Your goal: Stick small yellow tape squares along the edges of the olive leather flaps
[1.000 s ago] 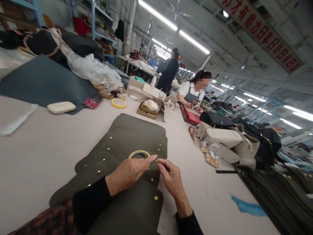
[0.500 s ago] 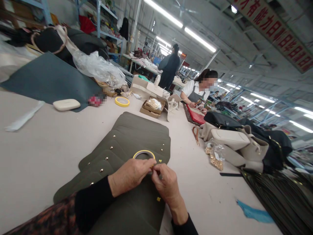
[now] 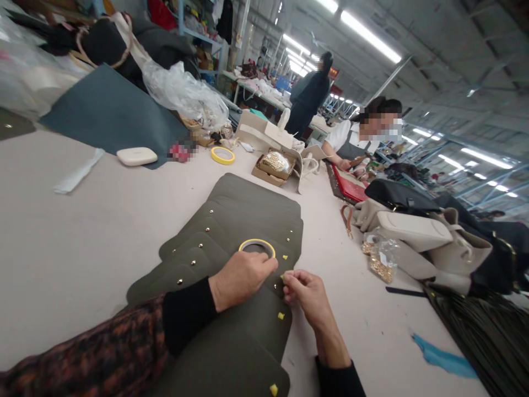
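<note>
Overlapping dark green panels (image 3: 256,198) with small gold studs lie on the pale table. My left hand (image 3: 243,277) is closed on a roll of yellow tape (image 3: 257,242), held over the middle of the panels. To its right, my right hand (image 3: 303,286) pinches a small piece of yellow tape (image 3: 283,278) between thumb and fingers at the panels' right edge. Several other yellow bits, one of them a tape tab (image 3: 281,316), are stuck along that edge.
Another yellow tape roll (image 3: 222,155) and a box of gold parts (image 3: 275,165) lie farther back. Beige bags (image 3: 413,231) and stacked dark panels (image 3: 475,336) are on the right. A person (image 3: 351,132) works across the table.
My hands have moved apart; the right one has drawn away from the roll with a small tape piece. The camera view has shifted, so the table contents appear farther right and higher.
</note>
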`<state>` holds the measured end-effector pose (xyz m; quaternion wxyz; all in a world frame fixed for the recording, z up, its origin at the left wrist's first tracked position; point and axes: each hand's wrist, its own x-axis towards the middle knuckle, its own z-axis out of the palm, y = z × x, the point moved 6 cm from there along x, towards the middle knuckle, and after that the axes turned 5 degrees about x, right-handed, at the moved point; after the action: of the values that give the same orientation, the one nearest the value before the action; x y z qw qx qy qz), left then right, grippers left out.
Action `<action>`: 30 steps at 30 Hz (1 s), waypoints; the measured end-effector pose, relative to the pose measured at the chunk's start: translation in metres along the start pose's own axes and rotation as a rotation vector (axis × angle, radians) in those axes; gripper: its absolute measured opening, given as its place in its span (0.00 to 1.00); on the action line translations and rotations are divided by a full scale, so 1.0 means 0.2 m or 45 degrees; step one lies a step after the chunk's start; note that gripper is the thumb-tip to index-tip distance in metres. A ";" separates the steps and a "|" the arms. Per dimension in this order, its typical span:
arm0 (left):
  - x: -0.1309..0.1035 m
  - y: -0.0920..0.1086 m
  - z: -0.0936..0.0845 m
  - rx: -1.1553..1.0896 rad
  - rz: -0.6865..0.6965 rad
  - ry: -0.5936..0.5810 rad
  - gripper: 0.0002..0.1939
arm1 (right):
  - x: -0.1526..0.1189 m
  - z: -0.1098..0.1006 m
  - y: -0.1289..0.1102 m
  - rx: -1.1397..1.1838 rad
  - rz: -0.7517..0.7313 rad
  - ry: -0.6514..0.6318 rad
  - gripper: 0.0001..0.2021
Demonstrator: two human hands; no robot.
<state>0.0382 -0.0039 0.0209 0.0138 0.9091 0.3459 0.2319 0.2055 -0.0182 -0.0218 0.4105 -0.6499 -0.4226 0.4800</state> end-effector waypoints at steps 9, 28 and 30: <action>0.00 -0.03 0.08 0.112 -0.073 -0.266 0.05 | -0.07 0.06 -0.01 -0.607 -0.224 -0.153 0.11; -0.01 -0.03 0.08 0.044 -0.089 -0.256 0.07 | -0.19 0.09 -0.15 -1.193 -0.968 -0.400 0.12; -0.01 -0.03 0.08 0.048 -0.083 -0.259 0.07 | -0.18 0.13 -0.14 -1.280 -0.922 -0.417 0.13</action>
<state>0.0407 0.0028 0.0043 0.0394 0.9162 0.3764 0.1315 0.1701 -0.0397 0.0093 0.1218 -0.4974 -0.8462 0.1473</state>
